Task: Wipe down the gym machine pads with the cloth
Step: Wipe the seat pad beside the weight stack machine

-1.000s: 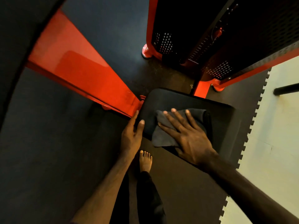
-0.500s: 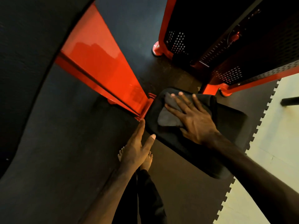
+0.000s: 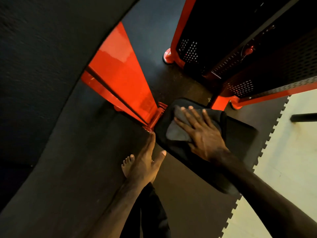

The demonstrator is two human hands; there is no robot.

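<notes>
The flat black vinyl seat pad (image 3: pixel 240 131) sits low, boxed in on two sides: the glossy red steel frame beam (image 3: pixel 120 83) runs up from its 9 o'clock corner toward 11 o'clock, and the black perforated weight-stack housing with red trim (image 3: pixel 257 66) stands close behind it from 12 to 2 o'clock. A narrow strip of dark rubber floor mat (image 3: pixel 180 203) separates pad and housing. Open room lies at 3 to 5 o'clock, where the mat's toothed interlocking edge meets the pale cream floor (image 3: pixel 283 160). A large curved black padded panel (image 3: pixel 34 66) fills everything from 7 to 11 o'clock.

Count: one seat pad, one cloth, two hands, one bare foot (image 3: pixel 127 164) on the mat, one dark bar end (image 3: pixel 303 117) at 3 o'clock.

The right hand (image 3: pixel 204 134) lies flat, fingers spread wide and straight, palm pressing the folded dark grey microfibre cloth (image 3: pixel 176 133) down on the pad's surface near its 9 o'clock end, just beside the red bracket; its grip is fully open, nothing curled round the cloth. The left hand (image 3: pixel 145 162) is also open, fingers straight and together, fingertips reaching the pad's near corner by the bracket, thumb splayed out, holding nothing.
</notes>
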